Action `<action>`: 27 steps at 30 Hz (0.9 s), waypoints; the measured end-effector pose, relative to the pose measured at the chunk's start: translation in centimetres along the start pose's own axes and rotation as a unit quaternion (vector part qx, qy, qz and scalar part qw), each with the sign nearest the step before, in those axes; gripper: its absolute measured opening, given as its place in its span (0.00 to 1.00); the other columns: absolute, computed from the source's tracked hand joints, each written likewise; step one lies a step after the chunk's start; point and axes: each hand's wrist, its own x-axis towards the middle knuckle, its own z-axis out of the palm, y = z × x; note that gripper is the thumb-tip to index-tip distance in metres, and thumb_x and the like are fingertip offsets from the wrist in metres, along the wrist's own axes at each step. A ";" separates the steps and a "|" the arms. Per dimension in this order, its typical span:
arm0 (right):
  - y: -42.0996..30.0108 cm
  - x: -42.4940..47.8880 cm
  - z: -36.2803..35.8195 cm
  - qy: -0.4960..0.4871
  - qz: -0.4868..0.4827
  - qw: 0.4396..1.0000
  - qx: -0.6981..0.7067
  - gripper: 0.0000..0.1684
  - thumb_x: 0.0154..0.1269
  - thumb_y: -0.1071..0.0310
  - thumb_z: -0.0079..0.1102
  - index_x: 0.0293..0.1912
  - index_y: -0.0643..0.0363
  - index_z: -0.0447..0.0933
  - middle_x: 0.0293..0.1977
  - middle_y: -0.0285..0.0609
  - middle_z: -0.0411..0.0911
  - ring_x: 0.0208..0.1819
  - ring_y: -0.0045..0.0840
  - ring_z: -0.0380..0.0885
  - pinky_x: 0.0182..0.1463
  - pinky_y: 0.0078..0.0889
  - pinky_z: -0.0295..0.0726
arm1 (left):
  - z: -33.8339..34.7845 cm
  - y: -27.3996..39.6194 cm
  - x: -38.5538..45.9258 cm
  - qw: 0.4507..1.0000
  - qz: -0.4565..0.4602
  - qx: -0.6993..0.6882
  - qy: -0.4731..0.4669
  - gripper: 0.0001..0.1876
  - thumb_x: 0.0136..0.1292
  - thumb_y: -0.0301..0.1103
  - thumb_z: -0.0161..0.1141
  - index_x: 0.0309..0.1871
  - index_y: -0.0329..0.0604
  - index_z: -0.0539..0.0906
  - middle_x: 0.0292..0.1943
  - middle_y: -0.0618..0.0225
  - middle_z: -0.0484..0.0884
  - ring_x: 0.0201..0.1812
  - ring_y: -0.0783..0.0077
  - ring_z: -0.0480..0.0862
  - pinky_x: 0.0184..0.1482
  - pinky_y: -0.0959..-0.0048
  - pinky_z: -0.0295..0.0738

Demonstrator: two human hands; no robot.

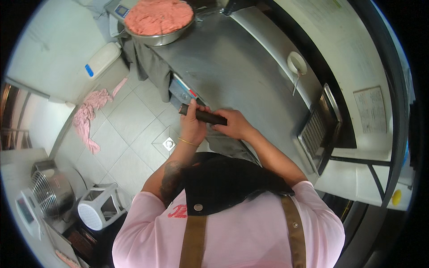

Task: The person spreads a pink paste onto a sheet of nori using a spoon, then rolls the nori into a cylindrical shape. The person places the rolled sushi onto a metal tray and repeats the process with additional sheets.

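Both my hands hold a dark brown cylinder (pixel 209 117) level, just above the front edge of a stainless steel worktable (pixel 228 70). My left hand (pixel 194 125) wraps its left part, with the thumb lying across the top. Pinkish material shows at the cylinder's left end. Around its right end my right hand (pixel 234 124) is closed, hiding that end. At the far left of the worktable, a large steel bowl (pixel 161 40) is heaped with a pink, minced-looking mass (pixel 159 16).
A white cup (pixel 296 63) with a utensil stands at the worktable's rear. To the right lies a metal tray (pixel 313 134) with a ridged surface. Pink cloth (pixel 85 114) lies on the tiled floor by a lidded bin (pixel 110 67). A white stool (pixel 100 207) stands lower left.
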 end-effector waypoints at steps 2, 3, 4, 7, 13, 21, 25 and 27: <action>1.1 -1.2 -1.0 -0.012 -0.007 1.000 -0.003 0.26 0.63 0.58 0.75 0.57 0.59 0.83 0.46 0.51 0.86 0.47 0.46 0.85 0.52 0.44 0.82 | -0.2 0.6 -0.3 0.993 -0.016 0.115 -0.036 0.14 0.75 0.42 0.71 0.48 0.42 0.81 0.42 0.65 0.84 0.46 0.66 0.84 0.56 0.61 0.83; 1.5 -1.9 -1.5 -0.001 -0.029 1.000 -0.009 0.25 0.64 0.58 0.75 0.57 0.59 0.83 0.46 0.51 0.86 0.48 0.46 0.85 0.53 0.45 0.81 | -0.3 0.9 -0.6 0.984 -0.030 0.166 -0.058 0.14 0.74 0.41 0.71 0.50 0.40 0.82 0.44 0.64 0.85 0.48 0.67 0.85 0.57 0.62 0.83; 2.1 -2.8 -1.8 0.011 -0.040 0.999 -0.017 0.25 0.64 0.58 0.74 0.57 0.59 0.83 0.46 0.51 0.85 0.49 0.47 0.84 0.53 0.46 0.81 | 0.0 1.5 -1.0 0.966 -0.044 0.242 -0.075 0.15 0.74 0.38 0.72 0.54 0.39 0.83 0.46 0.65 0.86 0.49 0.69 0.86 0.56 0.64 0.84; 4.0 -6.1 -4.3 0.003 -0.015 1.000 -0.026 0.24 0.66 0.58 0.74 0.57 0.59 0.83 0.48 0.51 0.85 0.50 0.49 0.83 0.54 0.48 0.81 | 0.6 2.7 -1.5 0.887 -0.085 0.425 -0.158 0.16 0.72 0.31 0.72 0.59 0.37 0.85 0.47 0.66 0.89 0.47 0.75 0.88 0.52 0.72 0.86; 8.1 -17.1 -11.8 -0.008 0.066 0.997 -0.042 0.23 0.66 0.65 0.73 0.58 0.60 0.83 0.48 0.52 0.84 0.50 0.50 0.84 0.54 0.48 0.83 | 11.3 -6.7 -1.9 0.579 -0.075 0.711 -0.392 0.23 0.61 0.25 0.77 0.60 0.34 0.85 0.44 0.58 0.91 0.44 0.70 0.88 0.51 0.71 0.83; 19.6 -31.2 -25.9 0.113 0.159 0.969 -0.154 0.23 0.63 0.66 0.74 0.55 0.64 0.84 0.48 0.55 0.86 0.50 0.50 0.86 0.56 0.45 0.84 | 22.9 -33.5 2.8 0.322 0.221 0.636 -0.666 0.20 0.65 0.40 0.73 0.55 0.38 0.86 0.45 0.51 0.88 0.48 0.51 0.89 0.56 0.53 0.82; 28.3 -37.7 -32.4 0.225 0.218 0.945 -0.090 0.17 0.72 0.60 0.68 0.55 0.59 0.87 0.47 0.53 0.89 0.49 0.46 0.88 0.57 0.46 0.85 | 35.7 -43.8 2.7 0.165 0.064 0.699 -0.693 0.23 0.71 0.43 0.69 0.65 0.43 0.85 0.64 0.43 0.82 0.68 0.44 0.80 0.70 0.48 0.74; 26.4 -37.0 -36.4 0.187 0.369 0.896 -0.162 0.25 0.75 0.58 0.65 0.65 0.59 0.81 0.60 0.57 0.83 0.62 0.47 0.82 0.69 0.49 0.78 | 39.3 -48.9 2.5 0.124 0.052 0.729 -0.671 0.21 0.72 0.40 0.68 0.63 0.41 0.86 0.63 0.42 0.83 0.67 0.43 0.81 0.69 0.49 0.76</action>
